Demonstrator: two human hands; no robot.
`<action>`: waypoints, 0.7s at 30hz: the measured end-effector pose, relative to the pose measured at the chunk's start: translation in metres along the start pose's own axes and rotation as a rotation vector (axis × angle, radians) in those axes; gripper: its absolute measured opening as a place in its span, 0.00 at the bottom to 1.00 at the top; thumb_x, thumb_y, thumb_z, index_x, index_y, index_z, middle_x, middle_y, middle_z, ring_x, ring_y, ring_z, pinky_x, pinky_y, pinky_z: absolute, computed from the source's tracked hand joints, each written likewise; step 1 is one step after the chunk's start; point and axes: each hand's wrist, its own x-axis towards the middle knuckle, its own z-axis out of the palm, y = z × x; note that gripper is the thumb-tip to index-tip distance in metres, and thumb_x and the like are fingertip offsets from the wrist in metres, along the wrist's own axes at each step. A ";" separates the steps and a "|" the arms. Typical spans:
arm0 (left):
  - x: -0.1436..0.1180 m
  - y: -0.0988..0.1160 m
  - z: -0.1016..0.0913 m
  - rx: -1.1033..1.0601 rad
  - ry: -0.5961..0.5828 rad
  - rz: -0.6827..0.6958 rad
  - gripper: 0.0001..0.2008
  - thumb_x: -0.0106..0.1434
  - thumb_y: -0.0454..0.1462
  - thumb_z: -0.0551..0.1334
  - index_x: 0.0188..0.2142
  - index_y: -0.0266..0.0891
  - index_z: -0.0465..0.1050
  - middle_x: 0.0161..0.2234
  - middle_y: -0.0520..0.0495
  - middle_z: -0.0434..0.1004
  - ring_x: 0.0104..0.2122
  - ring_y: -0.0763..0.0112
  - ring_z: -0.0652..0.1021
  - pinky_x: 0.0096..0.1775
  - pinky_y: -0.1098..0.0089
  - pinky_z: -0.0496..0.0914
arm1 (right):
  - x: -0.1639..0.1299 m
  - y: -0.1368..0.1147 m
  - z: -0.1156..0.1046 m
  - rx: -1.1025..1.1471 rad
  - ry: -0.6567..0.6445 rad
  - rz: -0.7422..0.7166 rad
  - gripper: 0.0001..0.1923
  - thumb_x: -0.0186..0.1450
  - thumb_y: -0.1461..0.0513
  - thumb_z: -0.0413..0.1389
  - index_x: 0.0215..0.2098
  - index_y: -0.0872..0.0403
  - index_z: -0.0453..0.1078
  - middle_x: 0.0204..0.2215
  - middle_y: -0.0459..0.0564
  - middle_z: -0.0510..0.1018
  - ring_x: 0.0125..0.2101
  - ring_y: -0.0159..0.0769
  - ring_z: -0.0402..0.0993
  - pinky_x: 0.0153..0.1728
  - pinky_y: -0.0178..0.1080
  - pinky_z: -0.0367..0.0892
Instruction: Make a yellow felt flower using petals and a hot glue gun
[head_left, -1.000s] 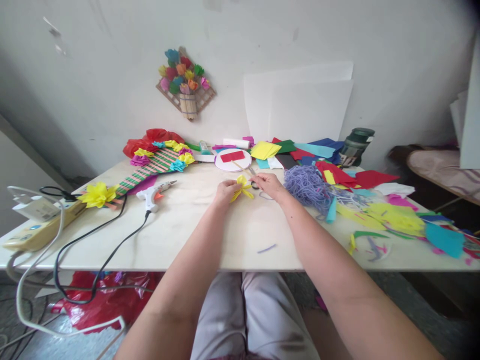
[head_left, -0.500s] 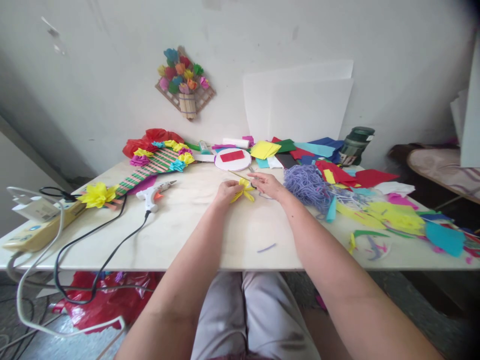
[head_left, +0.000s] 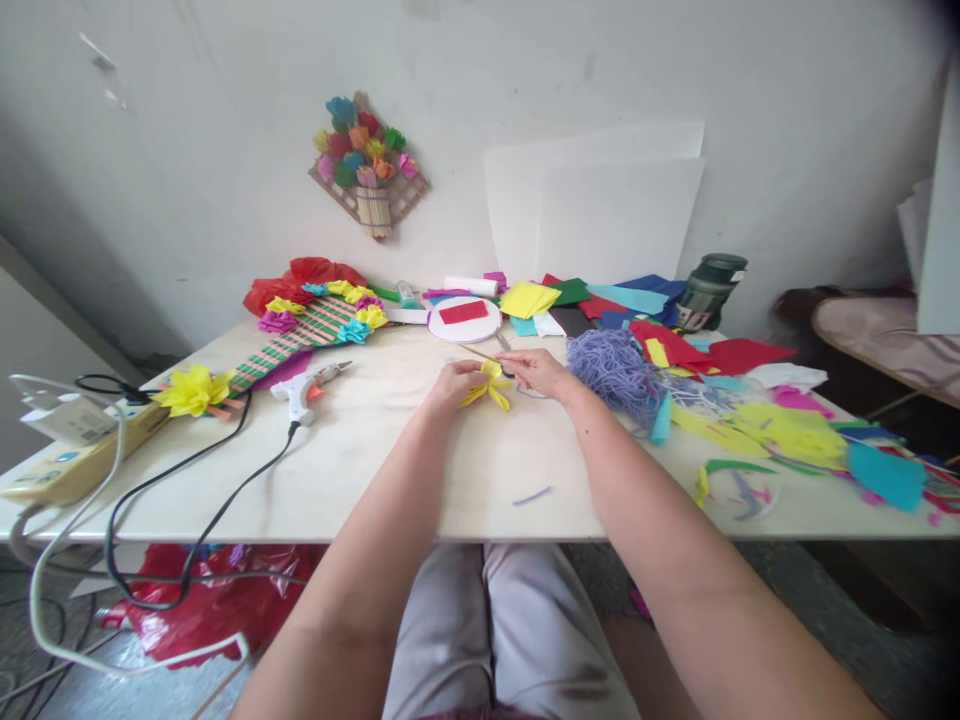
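Your left hand pinches the many-petalled, bright yellow paper flower by one side, its petals splaying toward your right hand, whose fingers close on a thin, straight, tan stick angled across the flower's far edge. Squeezing or tugging too hard could crease or tear a petal, and the stick's tip might slip and poke one. Swinging outward, your right wrist could snag the tangled purple yarn pile just beside it.

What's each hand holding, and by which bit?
The left hand holds a yellow flower by its left side. What the right hand holds is too small to tell.
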 end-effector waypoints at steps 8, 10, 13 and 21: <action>0.006 -0.003 -0.013 -0.167 -0.158 -0.048 0.09 0.50 0.37 0.63 0.31 0.33 0.74 0.26 0.45 0.77 0.26 0.71 0.76 0.29 0.73 0.68 | 0.001 0.005 0.001 0.103 -0.054 0.049 0.26 0.56 0.52 0.56 0.46 0.62 0.71 0.12 0.35 0.55 0.13 0.21 0.49 0.15 0.29 0.46; 0.005 -0.002 -0.014 -0.202 -0.167 -0.113 0.09 0.51 0.38 0.61 0.30 0.32 0.73 0.25 0.45 0.76 0.24 0.70 0.75 0.29 0.72 0.69 | 0.001 0.006 0.001 0.142 -0.079 0.060 0.27 0.56 0.52 0.56 0.47 0.61 0.70 0.11 0.34 0.54 0.13 0.21 0.49 0.15 0.29 0.44; 0.001 0.001 -0.014 -0.252 -0.207 -0.169 0.08 0.53 0.37 0.60 0.30 0.31 0.71 0.24 0.44 0.75 0.22 0.70 0.75 0.28 0.70 0.70 | -0.001 0.003 0.001 0.179 -0.109 0.077 0.26 0.56 0.52 0.57 0.47 0.61 0.70 0.11 0.34 0.53 0.12 0.20 0.48 0.14 0.29 0.44; 0.000 0.003 -0.014 -0.481 -0.461 -0.214 0.16 0.52 0.33 0.56 0.40 0.27 0.71 0.33 0.36 0.77 0.31 0.60 0.78 0.33 0.64 0.73 | -0.003 -0.004 0.000 0.228 -0.098 0.094 0.26 0.56 0.52 0.58 0.46 0.62 0.70 0.11 0.33 0.53 0.12 0.19 0.46 0.13 0.28 0.41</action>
